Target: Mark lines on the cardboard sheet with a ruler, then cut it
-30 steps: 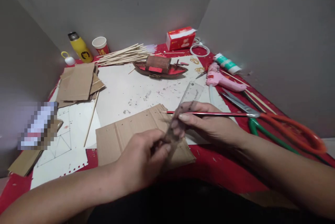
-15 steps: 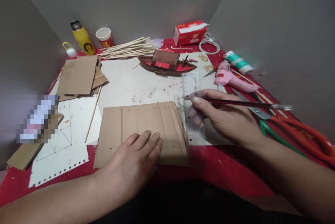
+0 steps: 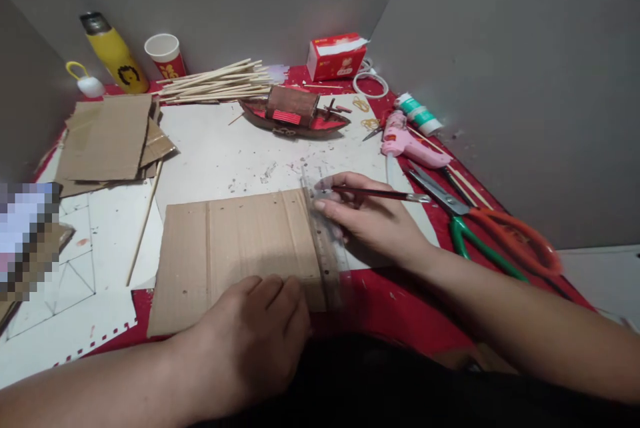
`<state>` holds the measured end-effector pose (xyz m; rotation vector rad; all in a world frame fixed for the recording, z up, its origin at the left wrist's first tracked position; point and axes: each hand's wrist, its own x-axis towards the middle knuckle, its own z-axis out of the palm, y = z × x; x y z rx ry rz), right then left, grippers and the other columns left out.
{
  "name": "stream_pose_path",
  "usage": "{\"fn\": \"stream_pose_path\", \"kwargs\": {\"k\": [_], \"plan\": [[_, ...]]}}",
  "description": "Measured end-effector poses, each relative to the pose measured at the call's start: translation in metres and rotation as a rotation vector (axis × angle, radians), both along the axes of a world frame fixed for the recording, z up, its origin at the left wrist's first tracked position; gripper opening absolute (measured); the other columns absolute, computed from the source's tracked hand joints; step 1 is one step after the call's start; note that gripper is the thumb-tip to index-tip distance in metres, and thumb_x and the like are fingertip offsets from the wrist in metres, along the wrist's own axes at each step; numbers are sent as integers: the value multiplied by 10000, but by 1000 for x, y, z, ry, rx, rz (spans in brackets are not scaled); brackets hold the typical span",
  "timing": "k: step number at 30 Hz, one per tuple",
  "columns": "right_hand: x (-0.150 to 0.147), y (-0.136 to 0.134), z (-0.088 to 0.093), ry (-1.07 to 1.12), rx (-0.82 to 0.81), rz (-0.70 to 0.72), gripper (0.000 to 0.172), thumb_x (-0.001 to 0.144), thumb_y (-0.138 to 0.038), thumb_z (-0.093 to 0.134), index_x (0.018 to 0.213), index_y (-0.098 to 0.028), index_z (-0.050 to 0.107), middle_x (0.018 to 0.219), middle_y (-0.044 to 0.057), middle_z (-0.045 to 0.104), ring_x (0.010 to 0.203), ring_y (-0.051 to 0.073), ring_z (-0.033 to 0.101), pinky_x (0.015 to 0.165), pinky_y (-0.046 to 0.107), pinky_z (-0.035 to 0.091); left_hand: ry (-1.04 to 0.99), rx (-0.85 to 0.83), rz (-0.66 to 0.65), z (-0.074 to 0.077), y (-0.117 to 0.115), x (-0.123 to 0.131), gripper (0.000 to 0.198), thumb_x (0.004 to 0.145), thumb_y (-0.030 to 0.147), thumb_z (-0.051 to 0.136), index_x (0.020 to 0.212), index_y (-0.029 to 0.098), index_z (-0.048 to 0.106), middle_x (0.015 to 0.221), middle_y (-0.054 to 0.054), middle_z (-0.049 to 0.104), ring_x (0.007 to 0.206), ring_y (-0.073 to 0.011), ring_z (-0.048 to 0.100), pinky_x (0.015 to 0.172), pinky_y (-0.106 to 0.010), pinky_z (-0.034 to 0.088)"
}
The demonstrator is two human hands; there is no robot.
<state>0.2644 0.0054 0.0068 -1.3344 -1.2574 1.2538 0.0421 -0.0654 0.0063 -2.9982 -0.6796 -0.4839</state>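
Observation:
A flat sheet of brown cardboard (image 3: 235, 248) lies on the table in front of me. My left hand (image 3: 255, 328) rests palm down on its near edge, fingers together and flat. A clear plastic ruler (image 3: 327, 241) lies along the cardboard's right edge. My right hand (image 3: 367, 218) presses on the ruler and grips a thin red pencil (image 3: 387, 195) that points left, its tip near the ruler's far end.
A red and brown model boat (image 3: 295, 115) sits at the back by a pile of wooden sticks (image 3: 215, 81). Pink glue gun (image 3: 407, 145), orange and green scissors (image 3: 490, 228), a tissue box (image 3: 335, 55), a paper cup (image 3: 165, 55), a yellow bottle (image 3: 113, 51), and cardboard scraps (image 3: 107, 141) surround the work area.
The ruler passed from both hands to the right hand and came down against the cardboard's right edge. My left hand let go and settled flat on the cardboard's near edge.

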Motion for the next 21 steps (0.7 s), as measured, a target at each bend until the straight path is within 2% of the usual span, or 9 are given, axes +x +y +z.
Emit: {"fn": "stream_pose_path", "kwargs": {"k": [5, 12, 18, 21], "plan": [[1, 5, -5, -26, 86, -70, 258, 799, -327, 745, 954, -170, 611, 613, -73, 513, 399, 66, 461, 374, 228, 360, 26, 21, -36, -10, 4, -5, 223, 926, 182, 593, 1115, 84, 661, 1131, -169, 727, 938, -264, 672, 736, -367, 560], [3, 14, 1, -186, 144, -158, 187, 818, -320, 720, 923, -207, 615, 562, -66, 503, 399, 95, 449, 386, 260, 344, -17, 23, -93, -4, 13, -6, 236, 921, 80, 533, 1106, 51, 676, 1130, -159, 740, 964, -268, 674, 760, -361, 550], [2, 18, 1, -296, 153, -169, 283, 820, -457, 728, 927, -223, 610, 572, -45, 519, 455, 120, 467, 435, 278, 367, -109, 30, -67, -12, 13, -3, 294, 947, 54, 441, 1069, 88, 707, 1091, -128, 763, 952, -235, 678, 754, -347, 550], [1, 20, -2, -305, 184, -184, 276, 820, -466, 716, 921, -234, 605, 590, -37, 517, 483, 130, 471, 458, 289, 373, -147, 22, -64, -16, 11, -3, 317, 954, 50, 414, 1064, 82, 710, 1066, -128, 767, 944, -237, 679, 739, -350, 543]]}}
